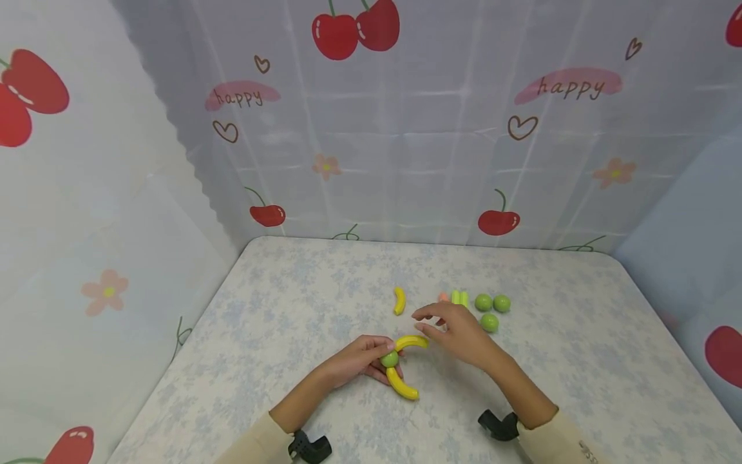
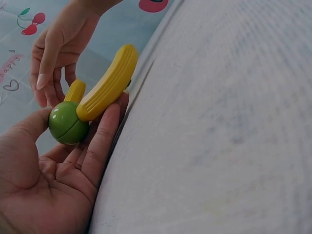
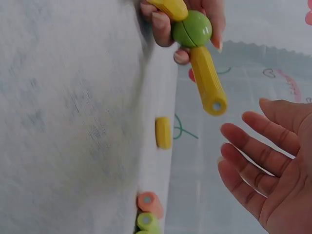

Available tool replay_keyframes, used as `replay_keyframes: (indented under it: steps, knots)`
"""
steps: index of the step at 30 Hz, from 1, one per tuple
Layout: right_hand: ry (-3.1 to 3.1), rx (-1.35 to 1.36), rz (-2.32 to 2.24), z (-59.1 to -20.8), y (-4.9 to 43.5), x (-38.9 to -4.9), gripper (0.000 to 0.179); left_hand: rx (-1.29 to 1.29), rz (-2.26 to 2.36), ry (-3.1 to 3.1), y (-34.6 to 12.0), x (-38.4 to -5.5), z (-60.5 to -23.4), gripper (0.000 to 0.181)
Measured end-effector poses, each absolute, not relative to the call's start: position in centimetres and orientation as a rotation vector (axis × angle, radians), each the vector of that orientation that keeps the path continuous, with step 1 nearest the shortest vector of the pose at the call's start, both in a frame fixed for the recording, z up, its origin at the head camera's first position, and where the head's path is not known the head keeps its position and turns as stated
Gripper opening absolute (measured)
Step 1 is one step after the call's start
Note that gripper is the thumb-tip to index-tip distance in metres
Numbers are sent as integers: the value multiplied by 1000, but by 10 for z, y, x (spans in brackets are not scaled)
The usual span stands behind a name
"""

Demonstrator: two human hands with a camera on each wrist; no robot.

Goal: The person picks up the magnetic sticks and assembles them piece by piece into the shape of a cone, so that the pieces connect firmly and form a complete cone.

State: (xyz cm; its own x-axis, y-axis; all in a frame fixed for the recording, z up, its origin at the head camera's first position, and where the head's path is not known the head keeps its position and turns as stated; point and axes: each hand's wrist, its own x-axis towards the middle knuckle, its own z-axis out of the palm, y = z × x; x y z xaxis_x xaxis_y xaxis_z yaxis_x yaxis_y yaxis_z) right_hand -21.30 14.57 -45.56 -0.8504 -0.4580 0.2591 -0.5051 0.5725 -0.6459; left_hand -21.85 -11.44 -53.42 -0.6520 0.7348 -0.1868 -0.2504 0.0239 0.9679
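Gripping a green ball (image 1: 389, 359) between thumb and fingers, the left hand (image 1: 361, 361) keeps it near the middle of a pale, flower-patterned table (image 1: 290, 290). Two curved yellow pieces join the ball: a far one (image 1: 411, 341) bending right and a near one (image 1: 402, 385) angling right toward the person. Just beyond the far piece's tip, the right hand (image 1: 462, 332) hangs apart from it, thumb and fingers loosely spread; a pale disc (image 3: 217, 106) marks the tip in the right wrist view. Farther back lies a loose yellow piece (image 1: 399, 301). To its right sit a pink piece (image 1: 443, 297) and light green sticks (image 1: 460, 298), partly hidden by the right hand, then three green balls (image 1: 484, 302), two far and one nearer. Cherries decorate the backdrop (image 1: 406, 129).
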Motion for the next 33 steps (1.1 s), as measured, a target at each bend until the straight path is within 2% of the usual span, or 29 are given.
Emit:
replay_keyframes:
  steps: [18, 33]
  knots:
    - [-2718, 504, 1088, -446, 228, -244, 33, 463, 1736, 1573, -115, -216, -531, 48]
    - [-2868, 367, 971, -473, 286, -264, 44, 480, 1761, 1544, -116, -216, -533, 47]
